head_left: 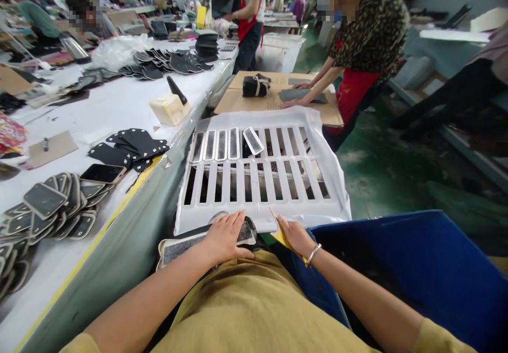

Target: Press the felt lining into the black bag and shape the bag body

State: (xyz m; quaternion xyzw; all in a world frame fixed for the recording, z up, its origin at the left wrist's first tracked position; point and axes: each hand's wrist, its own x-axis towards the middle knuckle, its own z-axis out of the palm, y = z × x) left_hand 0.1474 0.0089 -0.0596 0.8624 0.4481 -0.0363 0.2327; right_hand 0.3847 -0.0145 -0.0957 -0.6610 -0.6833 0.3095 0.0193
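Note:
My left hand [225, 237] lies with its fingers stretched out over a stack of dark pieces with pale borders [180, 248] at my lap. Part of the stack is hidden under that hand. In my right hand [296, 235], which wears a silver bracelet, is a thin yellow flat tool [280, 232] pointing forward. Just beyond both hands is a white slotted rack [254, 211]. Several pale-framed dark pieces [221, 144] stand side by side along its back row, and one tilted piece [253, 141] lies apart to their right.
On the left, a white table [130, 99] holds piles of dark pieces [50, 205], a phone [103, 173] and a foam block with a black handle [170, 108]. A blue bin [397, 258] stands at my right. A co-worker [365, 41] leans over cardboard [273, 101] behind the rack.

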